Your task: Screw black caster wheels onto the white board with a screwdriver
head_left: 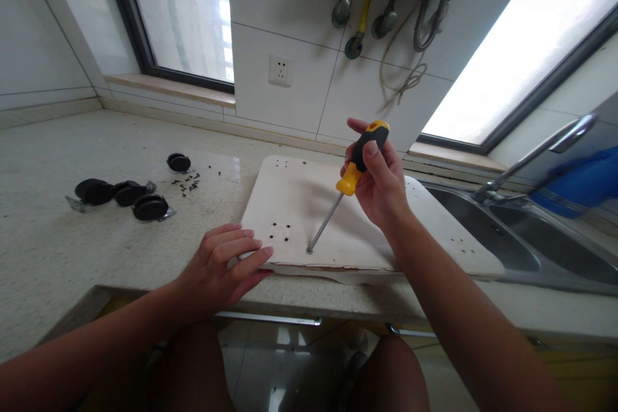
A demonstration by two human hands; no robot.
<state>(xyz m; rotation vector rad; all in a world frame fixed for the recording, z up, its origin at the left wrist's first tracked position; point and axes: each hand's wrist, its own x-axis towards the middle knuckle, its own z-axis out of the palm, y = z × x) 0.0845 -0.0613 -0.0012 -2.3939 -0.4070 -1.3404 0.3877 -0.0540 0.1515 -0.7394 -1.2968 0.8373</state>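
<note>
A yellow and black screwdriver (pixel 354 170) is gripped in my right hand (pixel 381 183), tilted, with its shaft running down to the left. Its tip meets a screw (pixel 309 250) near the front edge of a white board (pixel 333 219). My left hand (pixel 232 257) lies on the board's front left corner, fingers stretched over the top and thumb below the edge. Beside those fingers, several dark screw holes (pixel 280 232) form a square. More small holes show at the board's other corners. The board's front edge looks chipped.
Several black casters (pixel 150 207) with metal plates lie on the speckled counter (pixel 72 251) at left, beside a scatter of small screws (pixel 188 185). A steel sink (pixel 497 219) with a faucet (pixel 535 154) adjoins the board's right side. Hoses and a socket (pixel 280 70) are on the wall.
</note>
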